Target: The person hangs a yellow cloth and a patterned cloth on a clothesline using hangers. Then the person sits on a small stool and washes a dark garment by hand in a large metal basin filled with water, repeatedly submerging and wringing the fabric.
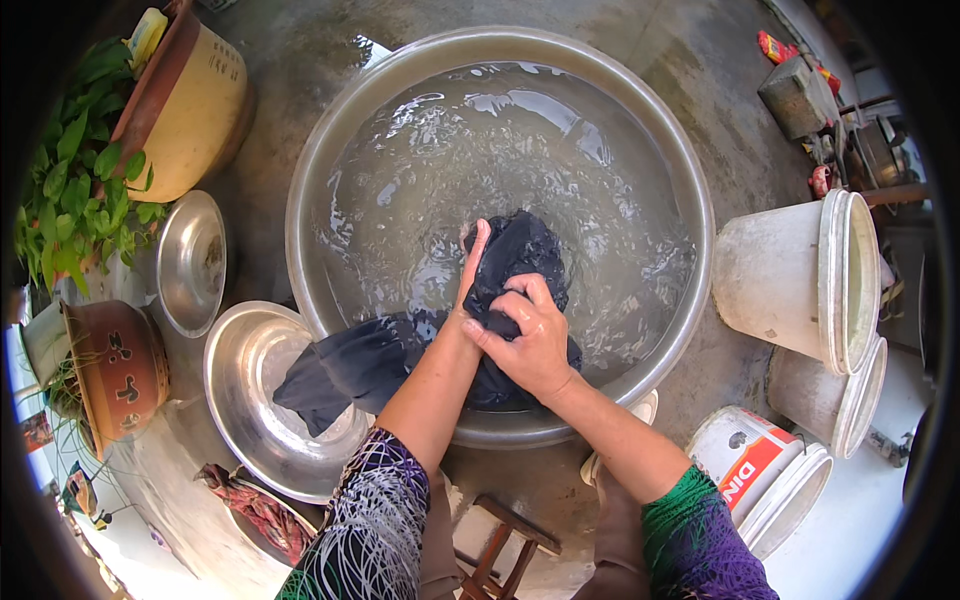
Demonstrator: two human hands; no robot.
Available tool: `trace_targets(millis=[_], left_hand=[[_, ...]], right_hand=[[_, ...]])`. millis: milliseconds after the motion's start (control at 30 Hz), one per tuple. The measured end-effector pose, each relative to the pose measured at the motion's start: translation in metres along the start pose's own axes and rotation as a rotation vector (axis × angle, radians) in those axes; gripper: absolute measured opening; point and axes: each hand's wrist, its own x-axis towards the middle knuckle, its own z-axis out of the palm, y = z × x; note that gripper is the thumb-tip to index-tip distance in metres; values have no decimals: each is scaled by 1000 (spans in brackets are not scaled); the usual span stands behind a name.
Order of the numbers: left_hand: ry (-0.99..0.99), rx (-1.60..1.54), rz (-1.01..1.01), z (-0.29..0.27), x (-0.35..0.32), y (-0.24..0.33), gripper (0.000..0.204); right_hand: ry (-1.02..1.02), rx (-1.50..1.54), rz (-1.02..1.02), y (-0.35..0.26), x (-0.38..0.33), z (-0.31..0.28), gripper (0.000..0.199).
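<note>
Dark cloth [515, 262] bunched at near side of big steel basin [690, 190], upper wad wet and partly in the water [500, 150], long tail draped over basin rim down into small steel bowl [240, 360] at left. Scrub step in hand, by the look of it: cloth being rubbed against itself in the wash water. Right hand [530, 335] clenched over the wad, fingers curled tight, knuckles up, grip fully closed on cloth. Left hand [472, 268] stretched along left edge of the wad, fingers nearly straight, pointing away from the body; palm side hidden, so cannot tell whether closed on cloth or just pressed flat against it. Cloth sits between the two hands and under the right, most of the bulk beyond and below the right fist, tail trailing off past the left forearm.

Next move likely calls for a fresh section of cloth fed up under the right fist while the left steadies; tail over the rim needs pulling in, else stays unwashed. Risk: wet tail sliding wholly into the small bowl.

Around: lid [190, 260] left of basin, yellow pot [195, 100] and green plant [80, 170] at upper left, brown pot [115, 365] at left, red patterned cloth [255, 505] in a dish at lower left, white buckets [800, 280] on their sides at right, wooden stool [505, 555] at bottom. Wet concrete floor [720, 120] underneath.
</note>
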Motion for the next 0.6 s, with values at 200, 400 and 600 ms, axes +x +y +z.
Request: trace_targets(millis=[200,400,600], left_hand=[[395,257,274,-34,3,-30,31],[409,484,249,33,-21,-18,44],[557,1300,533,-14,2,-22,84]], right_hand=[[196,-241,-45,44,32,8,25],[115,-331,388,143,51,-48,38],[149,588,625,147,48,-48,86]])
